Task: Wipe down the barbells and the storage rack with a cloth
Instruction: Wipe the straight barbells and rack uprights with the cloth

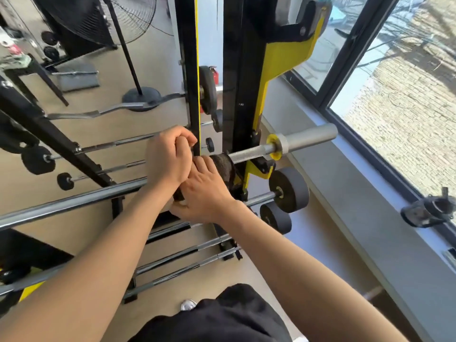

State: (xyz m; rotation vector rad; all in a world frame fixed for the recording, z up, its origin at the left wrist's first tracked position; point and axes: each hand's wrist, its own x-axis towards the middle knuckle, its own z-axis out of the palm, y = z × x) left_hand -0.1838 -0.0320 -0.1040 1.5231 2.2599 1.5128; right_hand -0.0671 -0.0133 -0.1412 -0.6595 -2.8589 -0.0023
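Starting at the left, the long chrome steel barbell (74, 201) comes in low and climbs up and to the right across my view, and that long axis is the line any wipe has to follow. Moving along it, my left hand (170, 159) sits on top of the bar with the fingers curled into a fist. I can't tell what, if anything, is inside it. Touching it on the right, my right hand (204, 191) holds the dark brown terry cloth (223, 161) wrapped on the bar, fingers laid over it and thumb tucked below. So the cloth is on the shaft, just short of where it crosses the black-and-yellow steel storage rack (246, 95).

Beyond the cloth runs a bare knurled stretch, then the yellow collar and the thick silver end sleeve (308, 138). The unwiped length lies up and right of the cloth, and the right hand is nearer. I'd judge the coming stroke slides that way along the bar.
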